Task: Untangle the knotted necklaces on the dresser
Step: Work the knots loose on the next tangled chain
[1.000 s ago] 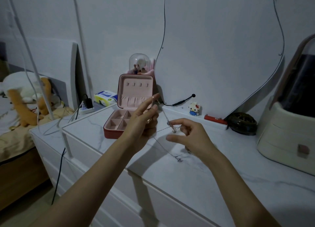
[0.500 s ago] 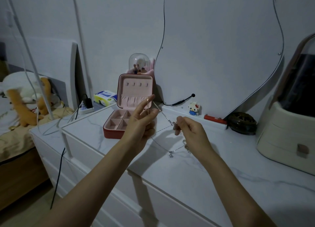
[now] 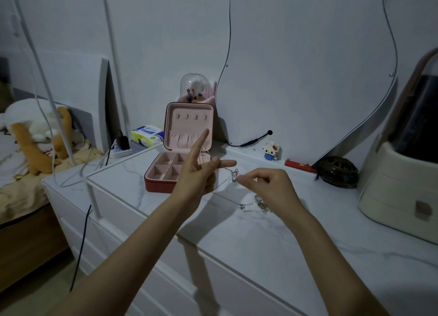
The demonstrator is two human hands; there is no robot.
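Observation:
Thin silver necklace chains [image 3: 222, 181] are stretched between my two hands above the white marble-look dresser [image 3: 272, 249]. My left hand [image 3: 196, 173] holds one chain near its thumb and a curled finger, with the index finger raised straight up. My right hand [image 3: 270, 185] pinches a small pearl-like bead [image 3: 234, 178] at the tangle. Loose chain hangs from there down to the dresser top, ending in a small pendant [image 3: 241, 206] and clasps [image 3: 262, 205] beside my right wrist.
An open red jewellery box [image 3: 163, 183] with pink lining stands just behind my left hand. A wavy mirror [image 3: 308, 66], a small toy figure [image 3: 271, 151], a red bar [image 3: 299, 166], a dark round object [image 3: 337, 171] and a cream case [image 3: 398, 192] line the back and right. A bed lies at left.
My left index finger has lifted and spread away from the thumb. My right hand shifted slightly right and now pinches the bead at the tangle; the hanging pendant has settled on the dresser.

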